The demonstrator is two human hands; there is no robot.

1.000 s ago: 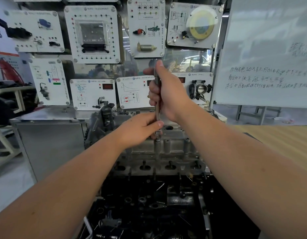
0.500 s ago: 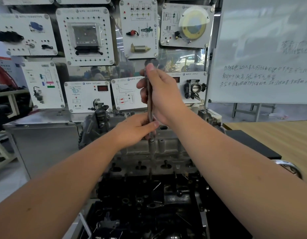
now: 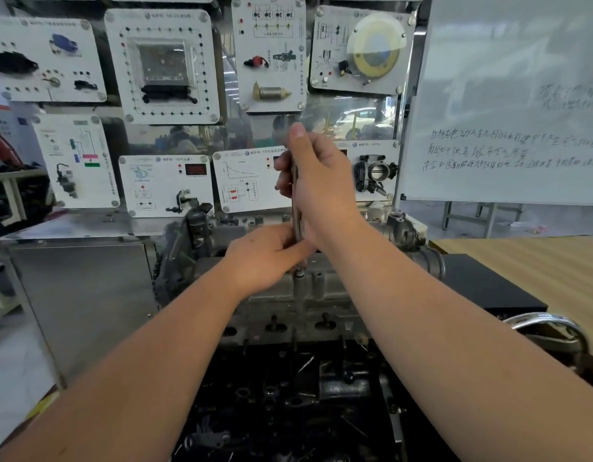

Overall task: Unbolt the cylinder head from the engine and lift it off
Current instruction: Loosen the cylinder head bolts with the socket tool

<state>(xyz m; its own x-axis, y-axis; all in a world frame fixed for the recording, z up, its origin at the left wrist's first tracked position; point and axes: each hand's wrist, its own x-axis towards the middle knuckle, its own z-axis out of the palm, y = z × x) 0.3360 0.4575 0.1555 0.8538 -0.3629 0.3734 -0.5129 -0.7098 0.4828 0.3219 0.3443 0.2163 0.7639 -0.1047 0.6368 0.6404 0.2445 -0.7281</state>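
The grey cylinder head [image 3: 318, 305] sits on top of the dark engine block [image 3: 288, 395] in the middle of the view. A long metal wrench handle [image 3: 295, 221] stands nearly upright over the head, its lower end on a bolt [image 3: 300, 273] at the head's top face. My right hand [image 3: 317, 181] is wrapped around the upper part of the handle, thumb pointing up. My left hand [image 3: 265, 258] pinches the handle's lower end just above the bolt. The tool's tip is partly hidden by my fingers.
A board of white training panels [image 3: 161, 65] stands behind the engine. A whiteboard [image 3: 508, 105] with writing is at the right. A steel cabinet [image 3: 81, 295] is left of the engine, a wooden table [image 3: 538, 271] and a chrome ring [image 3: 545, 325] are at the right.
Both hands keep the same grip on the upright handle. The camera has shifted a little, so the engine and panels sit slightly lower-left in view.
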